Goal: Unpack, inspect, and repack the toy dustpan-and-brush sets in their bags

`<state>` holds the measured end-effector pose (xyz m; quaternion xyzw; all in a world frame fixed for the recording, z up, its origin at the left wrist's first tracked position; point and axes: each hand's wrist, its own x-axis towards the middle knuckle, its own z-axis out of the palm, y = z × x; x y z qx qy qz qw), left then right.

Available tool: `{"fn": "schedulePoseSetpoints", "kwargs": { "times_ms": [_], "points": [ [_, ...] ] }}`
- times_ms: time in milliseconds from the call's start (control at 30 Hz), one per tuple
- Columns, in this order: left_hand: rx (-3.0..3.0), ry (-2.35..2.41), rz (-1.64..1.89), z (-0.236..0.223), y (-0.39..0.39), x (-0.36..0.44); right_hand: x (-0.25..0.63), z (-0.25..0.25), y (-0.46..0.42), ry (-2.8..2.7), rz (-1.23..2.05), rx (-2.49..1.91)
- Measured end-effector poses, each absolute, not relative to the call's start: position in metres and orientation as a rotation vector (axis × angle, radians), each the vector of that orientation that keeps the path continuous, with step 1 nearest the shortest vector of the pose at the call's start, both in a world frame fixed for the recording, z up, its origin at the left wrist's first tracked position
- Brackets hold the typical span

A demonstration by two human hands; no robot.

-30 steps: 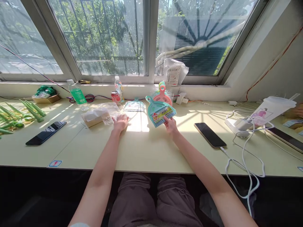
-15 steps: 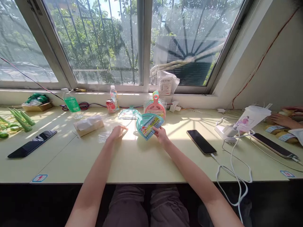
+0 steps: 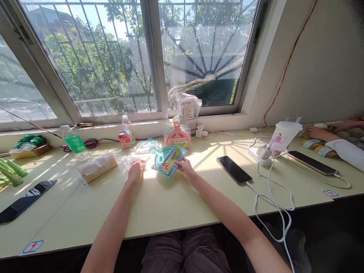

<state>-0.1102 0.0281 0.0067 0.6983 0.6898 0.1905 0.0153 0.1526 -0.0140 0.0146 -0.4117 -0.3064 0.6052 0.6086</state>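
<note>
My right hand (image 3: 184, 167) grips the right edge of a small teal dustpan (image 3: 159, 162) with a brush nested in it. A yellow printed label (image 3: 170, 161) covers part of the set, which is tilted above the table. To its left, my left hand (image 3: 135, 170) has its fingers closed on a crumpled clear plastic bag (image 3: 129, 162) at the tabletop. Behind the teal set, a pink dustpan and brush set (image 3: 177, 135) leans near the windowsill. Another teal set in clear wrapping (image 3: 146, 146) lies beyond my left hand.
A tissue pack (image 3: 98, 167), green-labelled bottle (image 3: 74, 142) and red can (image 3: 124, 139) stand left. On the right are a phone (image 3: 233, 169) with a white cable, a power strip (image 3: 260, 156) and a plastic cup (image 3: 284, 135). Another person's hand (image 3: 315, 132) rests at far right.
My left hand has closed on the clear plastic bag, which is now bunched around its fingers. The teal set stays in my right hand. The camera view has turned and tilted.
</note>
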Motion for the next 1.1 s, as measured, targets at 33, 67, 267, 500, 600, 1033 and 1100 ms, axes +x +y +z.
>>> {"fn": "schedulePoseSetpoints", "kwargs": {
  "times_ms": [33, 67, 267, 500, 600, 1033, 1100],
  "points": [
    [2.153, 2.173, 0.581, 0.007, 0.03, -0.114, 0.153, 0.014, -0.012, -0.703, 1.404, -0.96],
    [2.127, 2.205, 0.564, 0.007, 0.031, -0.117, 0.154, 0.014, -0.011, -0.699, 1.411, -0.969],
    [2.104, 2.151, 0.394, 0.021, 0.031, -0.113, 0.155, 0.016, -0.01, -0.693, 1.437, -0.987],
    [2.183, 2.216, 0.249, 0.029, 0.022, -0.115, 0.152, 0.015, -0.009, -0.681, 1.441, -1.007],
    [2.207, 2.233, 0.139, 0.026, 0.022, -0.119, 0.153, 0.016, -0.009, -0.677, 1.445, -1.035],
    [2.021, 2.012, 0.369, 0.027, 0.031, -0.129, 0.157, 0.023, -0.014, -0.748, 1.463, -1.032],
    [2.136, 1.996, 0.354, 0.025, 0.029, -0.126, 0.156, 0.022, -0.015, -0.753, 1.446, -1.061]
  ]
}}
